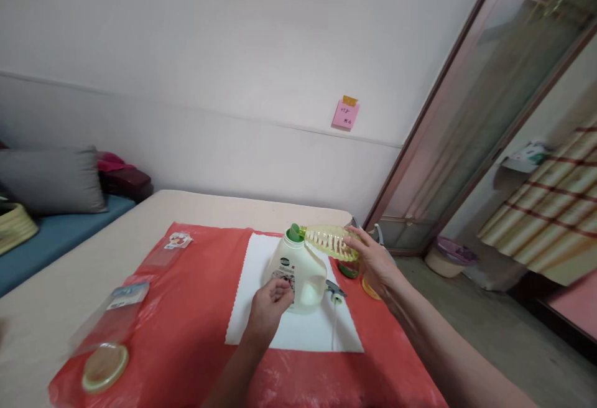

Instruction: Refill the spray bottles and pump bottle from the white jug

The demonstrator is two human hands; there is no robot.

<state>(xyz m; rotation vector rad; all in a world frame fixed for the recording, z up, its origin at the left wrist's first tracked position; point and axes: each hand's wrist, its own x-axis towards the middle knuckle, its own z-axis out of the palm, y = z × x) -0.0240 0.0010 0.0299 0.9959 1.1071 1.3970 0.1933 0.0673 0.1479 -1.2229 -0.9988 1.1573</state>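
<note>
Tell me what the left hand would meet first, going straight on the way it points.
Most likely the cream jug: its labelled side lies just ahead of the left hand. Whether they already touch is unclear from this view.

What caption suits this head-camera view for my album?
The right hand holds a yellow bottle sideways at the top of a white jug.
</note>
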